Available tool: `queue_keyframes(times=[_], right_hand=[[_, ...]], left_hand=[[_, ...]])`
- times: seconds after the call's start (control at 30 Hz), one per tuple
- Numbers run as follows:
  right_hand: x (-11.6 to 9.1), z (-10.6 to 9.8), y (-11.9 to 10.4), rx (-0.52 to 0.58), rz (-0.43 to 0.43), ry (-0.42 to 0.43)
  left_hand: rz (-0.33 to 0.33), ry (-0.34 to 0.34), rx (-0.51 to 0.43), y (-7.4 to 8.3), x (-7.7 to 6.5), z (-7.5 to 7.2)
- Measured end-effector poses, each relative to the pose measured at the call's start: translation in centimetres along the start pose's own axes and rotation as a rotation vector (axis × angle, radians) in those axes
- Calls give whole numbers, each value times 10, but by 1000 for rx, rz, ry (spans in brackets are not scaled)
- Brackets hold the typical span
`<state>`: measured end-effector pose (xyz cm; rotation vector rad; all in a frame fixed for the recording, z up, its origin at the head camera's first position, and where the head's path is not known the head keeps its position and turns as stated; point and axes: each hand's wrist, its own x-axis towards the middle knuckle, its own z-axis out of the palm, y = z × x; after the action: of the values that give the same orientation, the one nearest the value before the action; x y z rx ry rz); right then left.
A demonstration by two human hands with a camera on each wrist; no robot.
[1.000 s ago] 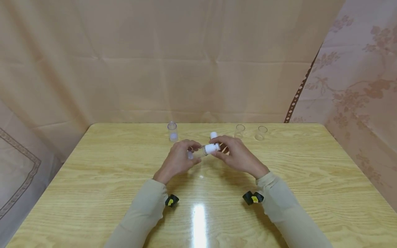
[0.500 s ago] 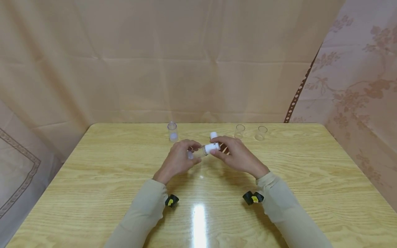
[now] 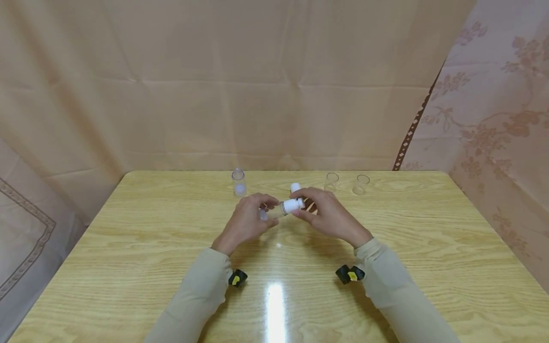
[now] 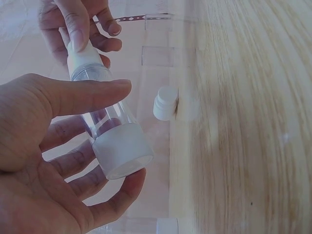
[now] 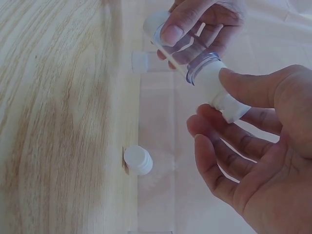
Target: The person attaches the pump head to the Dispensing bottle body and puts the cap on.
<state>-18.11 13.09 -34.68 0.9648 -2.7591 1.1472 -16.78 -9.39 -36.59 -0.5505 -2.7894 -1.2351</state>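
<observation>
My left hand grips a clear bottle with a white base, its thumb across the front of the body and its fingers behind. The bottle is held tilted above the table, its neck towards the right. On the neck sits a white pump top, pinched by my right hand between thumb and fingers. In the right wrist view, the thumb lies on the side of this pump top and the other fingers curve below its nozzle. A second white pump top stands on the table just behind the hands.
Towards the back left stands another clear bottle with a white lower part. Two clear open cylinders, a nearer-centre cap and an outer cap, stand back right. The wooden table ends at a hanging curtain.
My right thumb and fingers roll a little over the pump top and back, turning it slightly. The left hand and the bottle stay in place.
</observation>
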Motion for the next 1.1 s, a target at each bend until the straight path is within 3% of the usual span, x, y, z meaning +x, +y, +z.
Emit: queue_keyframes(times=[0.63,1.1], right_hand=[[1,-1,1,-7,71,-48],[0,1,1,-8,-18,-2]], left_hand=[[9,3,9,2,-1,0],[13,-4,-6,2,-1,0]])
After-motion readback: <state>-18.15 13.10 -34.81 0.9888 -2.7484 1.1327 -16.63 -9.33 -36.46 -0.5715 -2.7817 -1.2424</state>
